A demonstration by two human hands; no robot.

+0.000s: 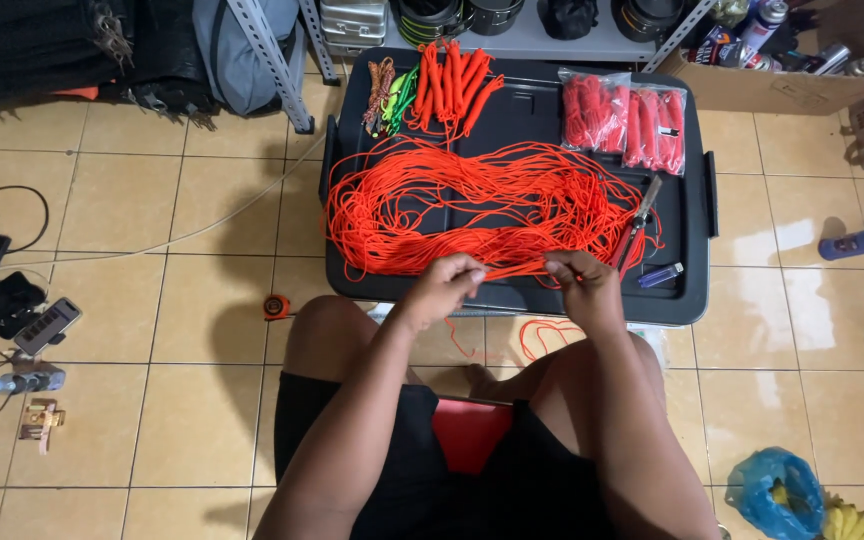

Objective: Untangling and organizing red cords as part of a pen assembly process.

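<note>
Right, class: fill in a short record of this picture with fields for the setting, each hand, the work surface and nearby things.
setting: person seated on a tiled floor
left hand: pinching a strand of orange cord
right hand: pinching the same strand, which runs between the hands
work surface: dark bin lid, loose cord piled on it
on lid: tied cord bundles, bagged red cord, pliers, blue lighter
on floor: tape measure, phones
</note>
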